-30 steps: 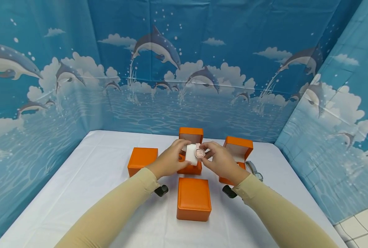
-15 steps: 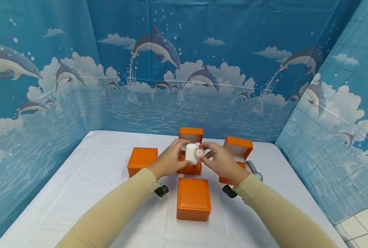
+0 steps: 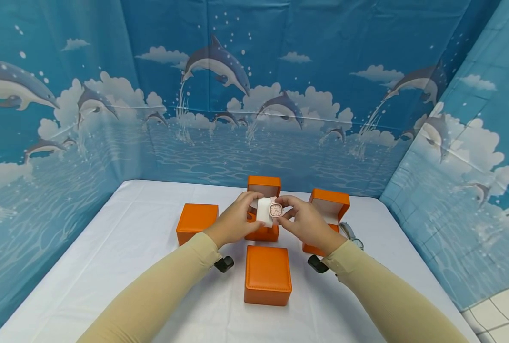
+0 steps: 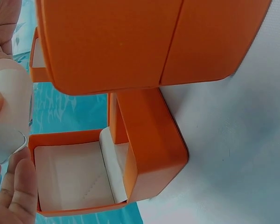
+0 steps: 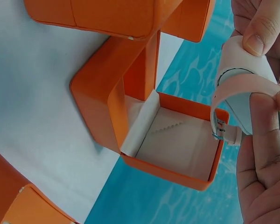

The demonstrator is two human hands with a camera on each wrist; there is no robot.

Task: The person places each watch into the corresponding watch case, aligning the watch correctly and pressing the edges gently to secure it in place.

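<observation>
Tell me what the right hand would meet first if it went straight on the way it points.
Beyond the watch it pinches, the right hand would likely meet the white cushion held by the left hand; whether they already touch is hard to tell.

Curtained-Off Indoor Nook

Dolphin-print curtains (image 3: 254,71) are enclosing a white-draped table (image 3: 87,267) at the back and on both sides, and pale tiles (image 3: 503,309) are showing at lower right. The fabric is hiding what kind of room surrounds it.
</observation>
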